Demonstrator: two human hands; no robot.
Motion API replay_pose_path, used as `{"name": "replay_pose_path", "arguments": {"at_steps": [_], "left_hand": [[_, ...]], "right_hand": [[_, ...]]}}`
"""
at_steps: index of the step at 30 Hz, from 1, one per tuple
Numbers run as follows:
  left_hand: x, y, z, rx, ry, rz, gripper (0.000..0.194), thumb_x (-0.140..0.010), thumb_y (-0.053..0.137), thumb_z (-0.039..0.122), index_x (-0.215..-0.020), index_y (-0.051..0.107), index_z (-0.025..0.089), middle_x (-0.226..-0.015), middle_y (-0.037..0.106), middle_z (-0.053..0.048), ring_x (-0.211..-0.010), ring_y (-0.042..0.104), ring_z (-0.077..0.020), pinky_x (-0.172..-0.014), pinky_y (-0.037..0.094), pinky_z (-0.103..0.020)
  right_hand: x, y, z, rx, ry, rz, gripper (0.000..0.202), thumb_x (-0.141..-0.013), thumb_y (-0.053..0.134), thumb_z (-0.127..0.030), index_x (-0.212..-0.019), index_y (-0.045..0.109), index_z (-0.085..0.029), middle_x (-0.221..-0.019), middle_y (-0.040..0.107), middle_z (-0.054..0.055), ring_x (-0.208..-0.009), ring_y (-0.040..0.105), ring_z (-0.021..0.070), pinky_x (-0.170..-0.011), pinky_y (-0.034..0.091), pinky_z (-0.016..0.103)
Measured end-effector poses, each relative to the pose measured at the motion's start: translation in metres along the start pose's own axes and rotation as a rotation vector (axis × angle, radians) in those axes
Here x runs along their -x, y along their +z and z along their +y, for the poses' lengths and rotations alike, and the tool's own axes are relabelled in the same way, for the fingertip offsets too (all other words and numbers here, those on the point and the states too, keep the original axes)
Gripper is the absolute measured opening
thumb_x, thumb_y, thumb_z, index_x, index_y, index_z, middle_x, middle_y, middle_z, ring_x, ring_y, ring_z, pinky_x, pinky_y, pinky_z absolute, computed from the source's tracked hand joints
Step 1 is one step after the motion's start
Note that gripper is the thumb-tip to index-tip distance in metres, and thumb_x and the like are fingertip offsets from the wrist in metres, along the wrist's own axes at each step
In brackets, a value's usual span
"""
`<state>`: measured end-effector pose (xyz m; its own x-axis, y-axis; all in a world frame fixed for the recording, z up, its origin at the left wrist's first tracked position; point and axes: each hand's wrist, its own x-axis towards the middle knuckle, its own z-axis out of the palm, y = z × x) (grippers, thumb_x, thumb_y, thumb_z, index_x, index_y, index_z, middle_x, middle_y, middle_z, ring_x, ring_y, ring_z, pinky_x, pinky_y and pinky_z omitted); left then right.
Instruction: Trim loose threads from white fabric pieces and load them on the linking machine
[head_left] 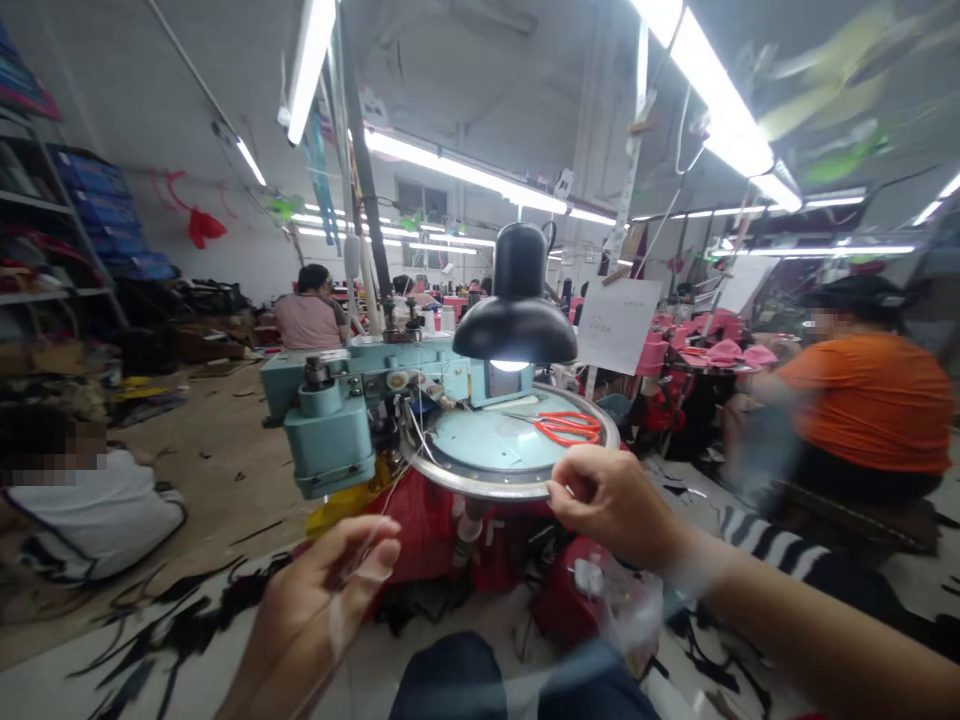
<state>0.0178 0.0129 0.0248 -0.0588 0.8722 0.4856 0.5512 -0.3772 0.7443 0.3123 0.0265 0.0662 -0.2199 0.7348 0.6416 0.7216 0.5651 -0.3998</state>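
My left hand is low in front of me, its thumb and fingers pinched on a thin pale thread that runs up toward the teal machine. My right hand is held near the toothed metal rim of the round machine plate, fingers curled as if pinching the same thread. Red-handled scissors lie on the plate under a black desk lamp. Red fabric hangs below the plate.
A person in an orange top sits at right beside pink pieces. Another person in white is low at left, one more further back. Shelves line the left wall. A paper sheet hangs behind the lamp.
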Motion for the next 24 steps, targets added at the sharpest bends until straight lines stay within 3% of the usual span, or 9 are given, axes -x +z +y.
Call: {"name": "replay_pose_path", "arguments": {"at_steps": [2, 5, 8, 12, 15, 18, 21, 24], "left_hand": [[-0.018, 0.027, 0.016, 0.013, 0.145, -0.078, 0.034, -0.087, 0.059, 0.052, -0.092, 0.071, 0.021, -0.091, 0.074, -0.003, -0.078, 0.070, -0.0187, -0.067, 0.057, -0.025], [-0.041, 0.063, 0.037, -0.109, 0.395, -0.059, 0.026, -0.091, 0.056, 0.038, -0.104, 0.072, 0.022, -0.117, 0.070, -0.007, -0.099, 0.068, -0.0218, -0.082, 0.056, -0.030], [-0.051, 0.081, 0.047, -0.320, 0.475, -0.139, 0.024, -0.092, 0.055, 0.031, -0.107, 0.071, 0.024, -0.122, 0.069, -0.007, -0.098, 0.069, -0.0234, -0.081, 0.055, -0.034], [-0.043, 0.074, 0.047, -0.248, 0.453, -0.221, 0.023, -0.095, 0.049, 0.031, -0.093, 0.071, 0.023, -0.089, 0.074, -0.003, -0.080, 0.069, -0.0186, -0.070, 0.052, -0.028], [-0.032, 0.065, 0.045, -0.121, 0.448, -0.212, 0.019, -0.094, 0.053, 0.031, -0.095, 0.070, 0.023, -0.089, 0.073, -0.001, -0.080, 0.068, -0.0163, -0.070, 0.052, -0.025], [-0.023, 0.060, 0.044, -0.065, 0.451, -0.166, 0.016, -0.093, 0.056, 0.029, -0.096, 0.070, 0.023, -0.091, 0.073, -0.001, -0.081, 0.068, -0.0156, -0.073, 0.052, -0.024], [-0.017, 0.059, 0.043, -0.039, 0.447, -0.147, 0.014, -0.092, 0.057, 0.027, -0.096, 0.070, 0.023, -0.089, 0.073, 0.000, -0.080, 0.068, -0.0143, -0.071, 0.052, -0.022], [-0.015, 0.058, 0.042, -0.033, 0.462, -0.125, 0.013, -0.092, 0.058, 0.026, -0.095, 0.070, 0.023, -0.089, 0.073, 0.001, -0.081, 0.068, -0.0139, -0.073, 0.052, -0.021]], "right_hand": [[0.006, 0.005, -0.001, -0.069, 0.028, 0.026, 0.016, -0.076, 0.058, -0.017, -0.061, 0.056, -0.017, -0.055, 0.053, -0.004, -0.049, 0.045, 0.0074, -0.048, 0.034, 0.018], [0.011, 0.010, -0.001, -0.121, 0.032, 0.076, 0.014, -0.076, 0.058, -0.017, -0.062, 0.059, -0.017, -0.055, 0.053, -0.004, -0.048, 0.046, 0.0077, -0.047, 0.035, 0.019], [0.013, 0.012, 0.001, -0.146, 0.009, 0.110, 0.014, -0.076, 0.060, -0.016, -0.062, 0.058, -0.018, -0.055, 0.054, -0.004, -0.048, 0.045, 0.0077, -0.047, 0.035, 0.019], [0.011, 0.009, 0.010, -0.159, 0.038, 0.048, 0.017, -0.077, 0.061, -0.015, -0.061, 0.058, -0.018, -0.055, 0.055, -0.004, -0.048, 0.048, 0.0088, -0.047, 0.036, 0.019], [0.009, 0.005, 0.013, -0.089, 0.031, -0.011, 0.004, -0.082, 0.065, -0.020, -0.080, 0.068, -0.018, -0.067, 0.064, -0.001, -0.055, 0.056, 0.0115, -0.053, 0.044, 0.022], [0.009, 0.006, 0.007, 0.028, -0.133, 0.041, 0.023, -0.086, 0.068, -0.026, -0.108, 0.067, -0.019, -0.093, 0.070, 0.005, -0.074, 0.064, 0.0162, -0.069, 0.051, 0.027], [0.005, 0.014, -0.005, 0.161, -0.366, 0.060, 0.017, -0.093, 0.060, -0.023, -0.107, 0.068, -0.021, -0.098, 0.070, 0.006, -0.086, 0.064, 0.0189, -0.076, 0.049, 0.029], [-0.007, 0.025, -0.013, 0.296, -0.491, 0.065, 0.017, -0.096, 0.055, -0.024, -0.107, 0.068, -0.022, -0.099, 0.068, 0.006, -0.084, 0.061, 0.0191, -0.072, 0.046, 0.029]]}}
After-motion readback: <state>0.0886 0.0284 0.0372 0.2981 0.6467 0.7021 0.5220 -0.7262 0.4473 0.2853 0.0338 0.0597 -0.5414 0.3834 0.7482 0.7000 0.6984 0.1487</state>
